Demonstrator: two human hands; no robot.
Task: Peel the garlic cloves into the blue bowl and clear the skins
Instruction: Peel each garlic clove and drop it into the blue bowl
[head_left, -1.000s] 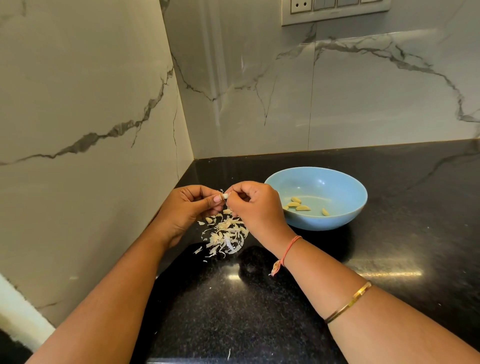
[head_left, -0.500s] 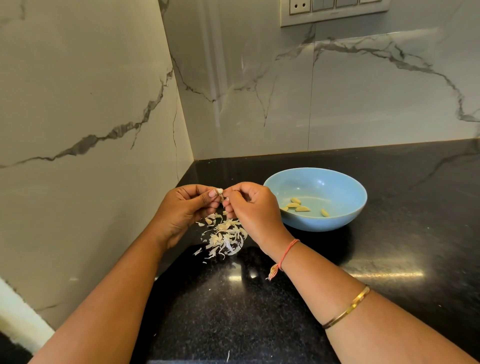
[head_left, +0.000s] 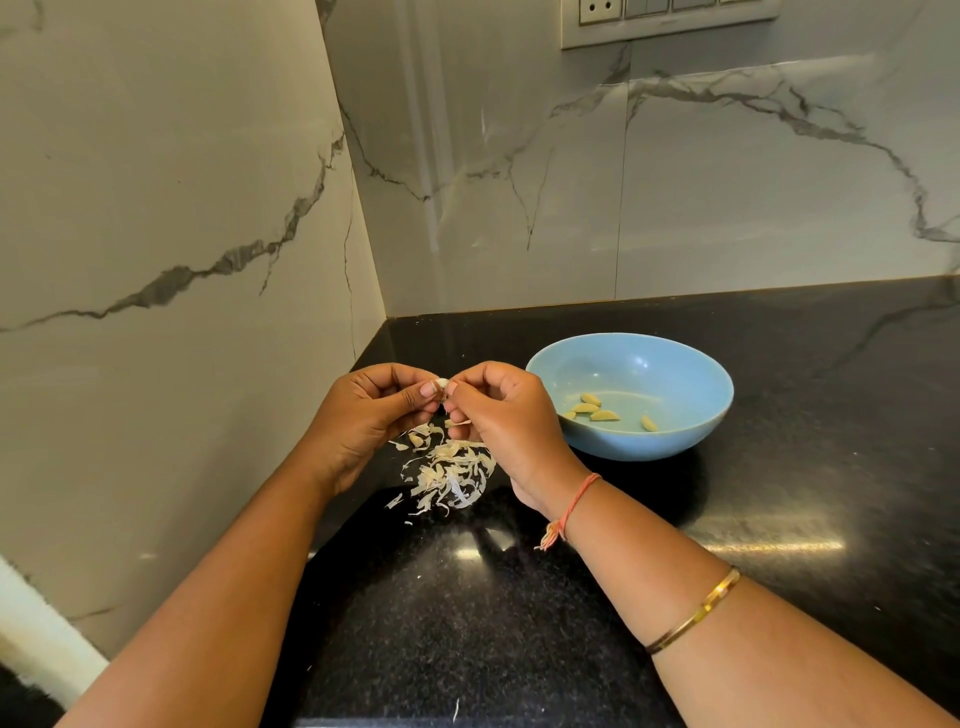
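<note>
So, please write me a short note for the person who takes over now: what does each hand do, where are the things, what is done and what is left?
Left hand pinches a garlic clove above the black counter; right hand pinches the same clove from the other side.
Done: a few peeled cloves lie in the blue bowl, right of the hands.
Loose skins lie in a pile on the counter under the hands.
Left: finish this clove, drop it in the bowl, clear the skins.
</note>
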